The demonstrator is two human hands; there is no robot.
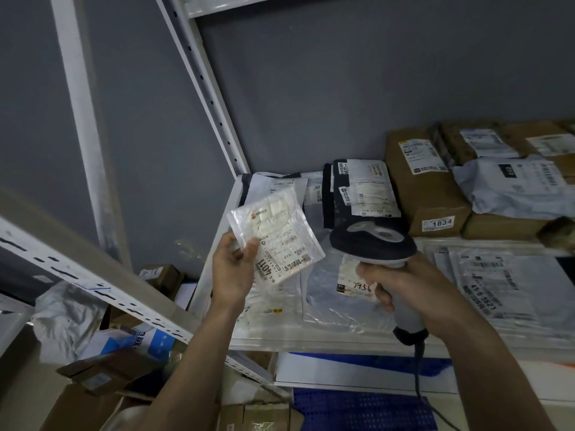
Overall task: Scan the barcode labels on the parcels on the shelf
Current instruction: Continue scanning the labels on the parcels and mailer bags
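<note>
Left hand (pixel 231 269) raised above the front left corner of the shelf (pixel 217 244), thumb and fingers curled round the lower left edge of a small clear-plastic parcel (pixel 273 237). Parcel held tilted, label side up, with a printed barcode label and the number 4011 near the thumb. Right hand (pixel 401 290) wrapped round the pale handle of a barcode scanner (pixel 373 244), index finger curled at the front of the grip. Scanner's dark head just beside the held parcel, to its right; black cable (pixel 418 368) dropping from the base of the handle.

Beneath the hands, on the shelf: flat plastic mailers, one with a label handwritten 7936 (pixel 357 283), another on the right printed 45-6-5621 (pixel 485 290). Further back, a black bag (pixel 331 197) with white labels, then brown cardboard boxes, one with the sticker 1834 (pixel 438 223), and a grey poly bag (pixel 513 188) lying across them. Lower left, beyond the slotted white upright: more boxes and a crumpled plastic bag (pixel 65 315).
</note>
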